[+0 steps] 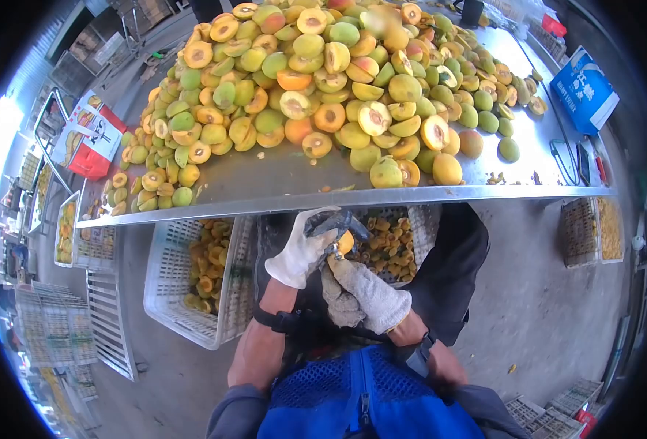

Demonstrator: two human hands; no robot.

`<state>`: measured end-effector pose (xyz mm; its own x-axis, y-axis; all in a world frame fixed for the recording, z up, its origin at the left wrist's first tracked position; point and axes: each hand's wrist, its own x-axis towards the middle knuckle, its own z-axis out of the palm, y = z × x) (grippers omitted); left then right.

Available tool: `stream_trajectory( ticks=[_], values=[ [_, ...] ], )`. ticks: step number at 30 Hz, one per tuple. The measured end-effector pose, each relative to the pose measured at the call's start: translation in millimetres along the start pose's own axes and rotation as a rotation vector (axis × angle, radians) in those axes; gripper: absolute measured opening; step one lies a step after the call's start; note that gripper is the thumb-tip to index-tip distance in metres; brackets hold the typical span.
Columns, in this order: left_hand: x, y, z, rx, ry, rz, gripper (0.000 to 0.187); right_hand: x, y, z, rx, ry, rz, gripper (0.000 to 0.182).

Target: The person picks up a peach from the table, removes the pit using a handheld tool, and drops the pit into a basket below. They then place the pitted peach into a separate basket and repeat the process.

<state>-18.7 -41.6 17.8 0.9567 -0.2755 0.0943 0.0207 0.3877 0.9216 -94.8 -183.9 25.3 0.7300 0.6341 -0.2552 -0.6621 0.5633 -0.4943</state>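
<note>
My left hand [300,252], in a white glove with dark fingertips, is closed around an orange-fleshed piece of peach [345,242] just below the table edge. My right hand [363,293], in a grey knitted glove, is closed right against the same fruit. A small metal tool [335,252] shows at its fingertips; most of it is hidden. Beyond my hands, a large heap of green-yellow peaches [309,80], many cut in half with stones showing, covers the metal table [265,172]. Under the hands stands a crate of peach halves [389,245], partly hidden by them.
A white plastic crate [181,314] with peach halves stands on the floor at left. On the table lie a red-and-white bag [93,139] and a blue box [585,91]. More crates [592,230] sit at right. The table's front edge [411,194] runs just beyond my hands.
</note>
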Motion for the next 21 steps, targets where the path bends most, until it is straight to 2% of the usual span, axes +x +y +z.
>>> stream_trajectory(
  ticks=[1, 3, 4, 7, 9, 10, 12, 13, 18, 20, 21],
  values=[
    [7.1, 4.6, -4.6, -0.029, -0.086, -0.059, 0.047, 2.0, 3.7, -4.9, 0.280, -0.093, 0.073, 0.025],
    [18.2, 9.7, -9.6, -0.093, -0.257, -0.174, 0.064, 3.5, 5.9, -10.6, 0.286, -0.099, 0.058, 0.025],
    [17.5, 7.5, -7.7, -0.122, -0.256, -0.182, 0.064, 2.5, 6.5, -11.3, 0.291, -0.099, 0.052, 0.025],
    [20.3, 0.9, -3.5, -0.138, -0.244, -0.196, 0.063, -2.8, -2.3, 1.4, -0.205, 0.208, -0.081, 0.033],
    [18.2, -2.1, -0.8, -0.057, -0.209, -0.208, 0.060, -5.8, -5.2, -4.5, -0.243, 0.208, -0.077, 0.033],
    [14.4, -1.1, 5.5, -0.029, -0.130, -0.222, 0.060, -7.7, -4.7, -7.5, -0.257, 0.208, -0.076, 0.033],
    [12.4, 2.8, 23.5, 0.030, 0.022, -0.237, 0.059, -8.3, -4.3, -13.3, 0.004, 0.111, -0.008, 0.030],
    [16.2, 0.7, 24.9, 0.011, -0.020, -0.224, 0.059, -7.9, -5.7, -17.4, 0.133, 0.059, 0.026, 0.029],
    [29.0, -17.9, 26.0, -0.071, -0.168, -0.236, 0.062, -12.8, -22.8, -24.0, 0.168, 0.024, 0.051, 0.036],
    [31.5, -19.4, 32.7, -0.041, -0.136, -0.256, 0.063, -16.5, -25.1, -26.5, 0.187, 0.040, 0.048, 0.037],
    [32.4, -19.0, 37.2, -0.025, -0.119, -0.261, 0.063, -16.4, -24.4, -33.7, 0.211, -0.037, 0.060, 0.037]
  ],
)
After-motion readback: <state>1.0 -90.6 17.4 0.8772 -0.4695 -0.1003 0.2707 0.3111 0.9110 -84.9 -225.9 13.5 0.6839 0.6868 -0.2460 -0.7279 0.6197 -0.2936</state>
